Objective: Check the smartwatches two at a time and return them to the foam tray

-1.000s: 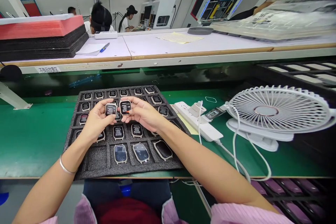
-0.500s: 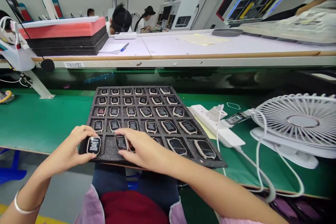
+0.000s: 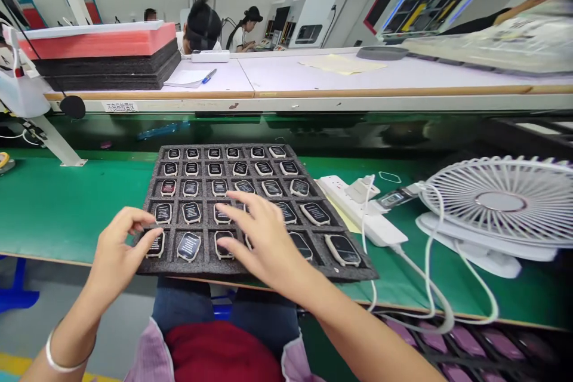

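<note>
Along a green-topped table [image 3: 67, 203], below a pale shelf [image 3: 277, 82], lies a dark grey foam tray [image 3: 190, 267] divided into compartments. A white fan [image 3: 501, 200] and a white power strip [image 3: 358, 212] occupy the table to its right. The shelf carries a stack of red and black foam sheets [image 3: 102, 65], a notepad [image 3: 181, 79] and a blue pen [image 3: 209, 76]. Beyond it, people sit at work, one in a black cap [image 3: 253, 14] beside a white machine [image 3: 313, 21].

Strapless smartwatches [image 3: 188, 247] rest singly in the tray's compartments. Each has a rounded rectangular pale case and a dark glossy screen; most screens show lines of light text, while one near the left edge shows reddish text. The second smartwatch from the left in the front row sits askew. The left hand [image 3: 119, 245], thumb and fingers apart and gripping nothing, is beside the front-left corner smartwatch [image 3: 156, 246]; contact cannot be determined. The right hand [image 3: 268, 245], fingers spread and without a visible object, hides several compartments.
</note>
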Available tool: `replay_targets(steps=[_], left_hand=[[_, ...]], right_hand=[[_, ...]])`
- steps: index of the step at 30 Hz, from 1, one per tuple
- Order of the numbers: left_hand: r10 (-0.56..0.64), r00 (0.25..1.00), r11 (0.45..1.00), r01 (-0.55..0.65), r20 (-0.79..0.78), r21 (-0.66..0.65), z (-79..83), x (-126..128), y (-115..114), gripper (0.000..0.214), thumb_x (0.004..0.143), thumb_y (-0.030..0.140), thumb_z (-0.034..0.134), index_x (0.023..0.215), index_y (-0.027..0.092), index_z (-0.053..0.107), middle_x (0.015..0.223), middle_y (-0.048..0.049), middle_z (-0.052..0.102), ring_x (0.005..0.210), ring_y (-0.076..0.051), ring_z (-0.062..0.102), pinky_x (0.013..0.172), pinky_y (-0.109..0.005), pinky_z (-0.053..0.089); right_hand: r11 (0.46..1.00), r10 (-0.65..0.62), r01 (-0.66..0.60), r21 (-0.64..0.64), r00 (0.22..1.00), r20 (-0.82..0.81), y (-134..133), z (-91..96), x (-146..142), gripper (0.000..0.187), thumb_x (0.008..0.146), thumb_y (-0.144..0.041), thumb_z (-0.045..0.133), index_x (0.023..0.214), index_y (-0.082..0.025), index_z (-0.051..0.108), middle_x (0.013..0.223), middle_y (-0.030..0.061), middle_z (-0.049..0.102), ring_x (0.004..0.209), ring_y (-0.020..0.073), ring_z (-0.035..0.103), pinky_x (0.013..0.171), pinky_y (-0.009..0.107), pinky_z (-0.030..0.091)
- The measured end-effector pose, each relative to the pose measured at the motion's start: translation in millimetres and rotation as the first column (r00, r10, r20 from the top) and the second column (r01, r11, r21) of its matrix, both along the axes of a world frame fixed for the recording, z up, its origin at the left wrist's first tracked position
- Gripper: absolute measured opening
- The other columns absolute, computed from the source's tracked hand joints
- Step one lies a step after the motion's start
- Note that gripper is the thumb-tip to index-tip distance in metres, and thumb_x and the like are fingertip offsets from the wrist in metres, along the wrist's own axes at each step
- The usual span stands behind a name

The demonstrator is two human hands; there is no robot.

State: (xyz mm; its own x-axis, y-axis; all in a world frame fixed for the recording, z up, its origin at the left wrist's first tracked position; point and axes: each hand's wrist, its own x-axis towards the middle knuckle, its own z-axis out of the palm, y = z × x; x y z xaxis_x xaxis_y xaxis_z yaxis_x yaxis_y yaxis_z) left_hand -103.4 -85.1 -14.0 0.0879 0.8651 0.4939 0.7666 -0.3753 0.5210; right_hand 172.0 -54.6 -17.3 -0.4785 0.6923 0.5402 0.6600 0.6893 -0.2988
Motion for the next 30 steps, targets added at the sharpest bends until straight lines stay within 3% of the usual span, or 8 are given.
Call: replay_targets(steps=[4, 8, 14, 18, 23, 26, 28, 30], left_hand=[[-0.236, 0.970, 0.971, 0.235, 0.049, 0.032, -2.7, 65, 5, 0.019, 0.097, 0.019, 0.054, 0.078, 0.020, 0.054, 0.075, 0.0007, 0.060, 0.071, -0.014, 0.056, 0.066, -0.024, 0.044], [-0.292, 0.949, 0.947, 0.304, -0.115, 0.106, -22.1, 104, 13, 0.038, 0.104, 0.026, 0.041, 0.068, 0.019, 0.050, 0.064, 0.0002, 0.053, 0.063, -0.015, 0.047, 0.062, -0.027, 0.040], [-0.001, 0.867, 1.000, -0.012, -0.498, -0.022, -27.9, 111, 17, 0.037, 0.088, 0.051, 0.065, 0.078, 0.015, 0.065, 0.082, -0.0105, 0.060, 0.079, -0.027, 0.052, 0.072, -0.040, 0.043], [-0.073, 0.836, 0.983, -0.033, -0.545, -0.183, -15.7, 116, 16, 0.039, 0.081, 0.052, 0.072, 0.083, 0.014, 0.065, 0.090, -0.0125, 0.060, 0.090, -0.032, 0.053, 0.079, -0.046, 0.045], [-0.196, 0.948, 0.923, 0.091, -0.251, -0.374, -6.8, 118, 13, 0.012, 0.084, 0.023, 0.068, 0.085, 0.019, 0.057, 0.088, -0.0045, 0.062, 0.085, -0.024, 0.056, 0.077, -0.038, 0.044], [-0.241, 0.969, 0.868, 0.242, 0.058, -0.433, 8.2, 113, 21, 0.008, 0.086, 0.022, 0.062, 0.085, 0.021, 0.054, 0.079, 0.0000, 0.062, 0.073, -0.019, 0.056, 0.069, -0.032, 0.041], [-0.207, 0.925, 0.854, 0.329, 0.318, -0.402, 24.3, 110, 33, 0.013, 0.085, 0.029, 0.064, 0.091, 0.021, 0.056, 0.083, -0.0004, 0.063, 0.073, -0.017, 0.057, 0.066, -0.030, 0.041], [-0.171, 0.811, 0.823, 0.430, 0.559, -0.372, 41.3, 111, 50, 0.027, 0.082, 0.034, 0.067, 0.102, 0.019, 0.056, 0.091, -0.0023, 0.064, 0.075, -0.016, 0.057, 0.062, -0.027, 0.042]], right_hand=[[0.994, -0.111, 0.111, 0.003, 0.994, -0.015, 1, 2.6, 52, 0.020, 0.099, -0.031, 0.055, 0.114, -0.021, 0.062, 0.115, 0.0128, 0.065, 0.109, 0.0286, 0.062, 0.090, 0.045, 0.042], [0.983, -0.176, 0.178, -0.044, 0.984, 0.034, -6, -4.0, 74, 0.020, 0.101, -0.035, 0.052, 0.098, -0.021, 0.066, 0.099, 0.0084, 0.066, 0.094, 0.0255, 0.064, 0.083, 0.042, 0.040], [0.966, -0.234, 0.255, -0.038, 0.929, 0.286, -12, -16.6, 55, 0.021, 0.092, -0.037, 0.066, 0.086, -0.018, 0.069, 0.094, 0.0110, 0.068, 0.090, 0.0289, 0.059, 0.081, 0.045, 0.034], [0.977, -0.191, 0.212, -0.030, 0.927, 0.322, -11, -19.9, 42, 0.019, 0.089, -0.035, 0.070, 0.088, -0.016, 0.067, 0.095, 0.0122, 0.069, 0.090, 0.0296, 0.058, 0.079, 0.044, 0.034], [0.972, -0.106, 0.126, -0.196, 0.989, 0.105, -16, -20.8, 46, 0.012, 0.085, -0.024, 0.067, 0.085, -0.019, 0.056, 0.084, 0.0049, 0.064, 0.080, 0.0242, 0.058, 0.074, 0.038, 0.036], [0.935, -0.039, 0.026, -0.354, 0.999, -0.032, -10, -8.1, 51, 0.008, 0.089, -0.020, 0.056, 0.083, -0.021, 0.050, 0.077, 0.0029, 0.062, 0.071, 0.0210, 0.056, 0.066, 0.033, 0.036], [0.846, -0.039, -0.091, -0.525, 0.972, -0.231, 6, 6.3, 53, 0.007, 0.092, -0.025, 0.052, 0.088, -0.022, 0.048, 0.076, 0.0015, 0.062, 0.064, 0.0180, 0.055, 0.062, 0.031, 0.037], [0.682, -0.049, -0.351, -0.642, 0.854, -0.518, 29, 21.1, 52, 0.015, 0.092, -0.033, 0.057, 0.094, -0.023, 0.046, 0.083, 0.0020, 0.067, 0.063, 0.0153, 0.056, 0.060, 0.029, 0.041]])
